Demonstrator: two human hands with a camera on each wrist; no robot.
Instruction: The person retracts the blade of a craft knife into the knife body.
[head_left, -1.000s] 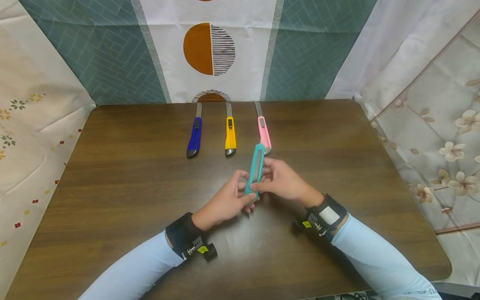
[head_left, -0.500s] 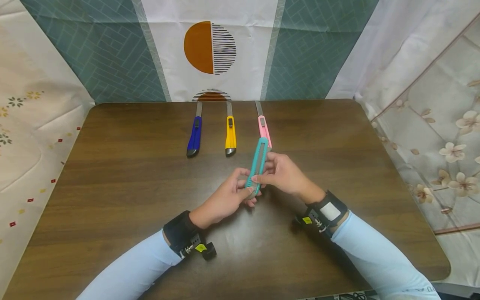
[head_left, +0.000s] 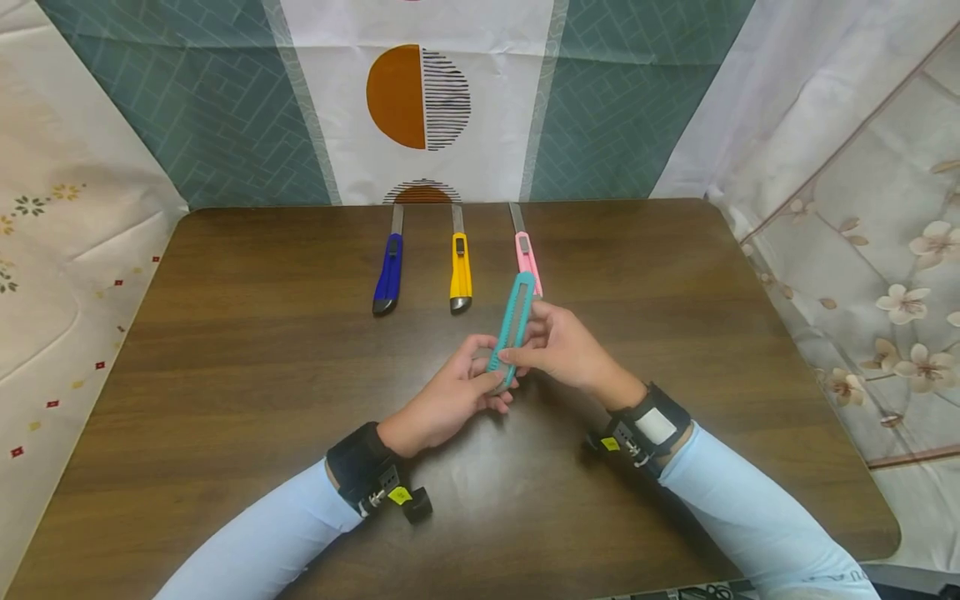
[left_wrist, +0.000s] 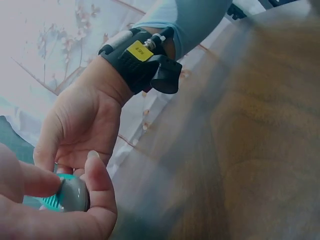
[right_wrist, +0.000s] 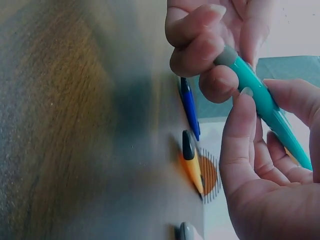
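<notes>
Our left hand [head_left: 455,393] is gripping a slim teal plastic cutter [head_left: 515,319] by its near end, our right hand [head_left: 564,350] pinching farther up; between them its length is pointing toward a pink cutter [head_left: 528,260].

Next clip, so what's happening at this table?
A person is holding a teal cutter in both hands above the table. The left hand grips its near end, while the right hand pinches it a little farther up. Beyond them lie three more cutters, apart from one another: blue, yellow and pink, their blades out and pointing toward the far edge.
</notes>
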